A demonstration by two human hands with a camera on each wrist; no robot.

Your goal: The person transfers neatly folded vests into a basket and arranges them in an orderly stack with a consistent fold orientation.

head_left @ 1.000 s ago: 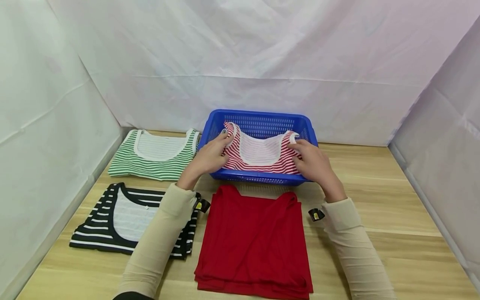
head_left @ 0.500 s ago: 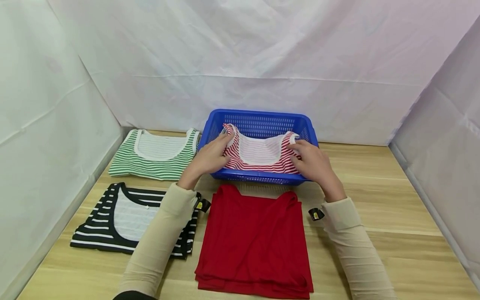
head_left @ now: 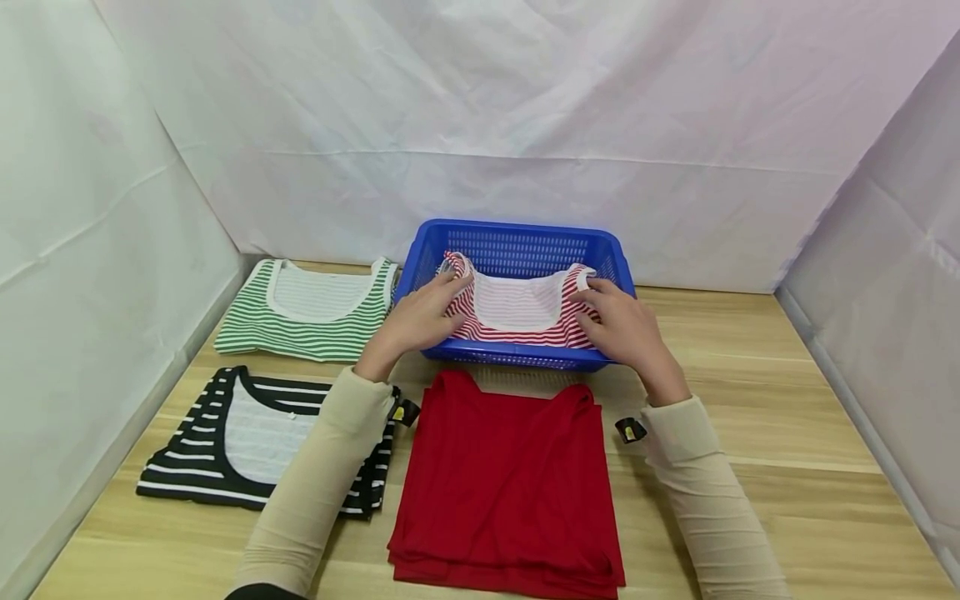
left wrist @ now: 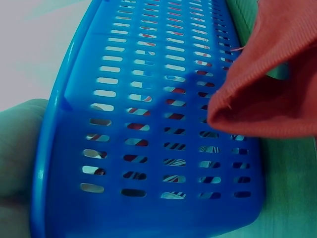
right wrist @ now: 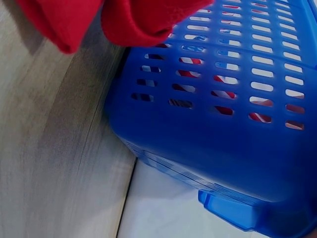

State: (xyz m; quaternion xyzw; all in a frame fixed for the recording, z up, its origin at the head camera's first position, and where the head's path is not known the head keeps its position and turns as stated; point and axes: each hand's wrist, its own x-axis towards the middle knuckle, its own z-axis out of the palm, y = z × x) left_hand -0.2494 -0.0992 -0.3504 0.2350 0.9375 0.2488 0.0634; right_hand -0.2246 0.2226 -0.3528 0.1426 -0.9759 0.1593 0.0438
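Observation:
A folded red-and-white striped tank top (head_left: 517, 335) lies in the blue plastic basket (head_left: 525, 353), its white-trimmed neckline facing up. My left hand (head_left: 422, 317) rests on its left shoulder strap, thumb apart from the fingers. On the right strap lies my right hand (head_left: 621, 323), fingers reaching inward over the cloth. Neither hand is seen pinching the fabric. In the left wrist view, part of the left hand (left wrist: 20, 153) shows beyond the basket rim, its fingers hidden. Striped cloth shows through the slots of the basket wall (right wrist: 198, 129) in the right wrist view.
A folded red tank top (head_left: 510, 483) lies in front of the basket. To the left are a green-striped tank top (head_left: 307, 329) and, nearer, a black-and-white striped one (head_left: 217, 450), partly under the left forearm. White cloth walls (head_left: 525, 108) surround the wooden table (head_left: 780, 433).
The striped top's left strap has sunk slightly lower in the basket. My left fingers have shifted a little to the right over it; the right hand has barely moved.

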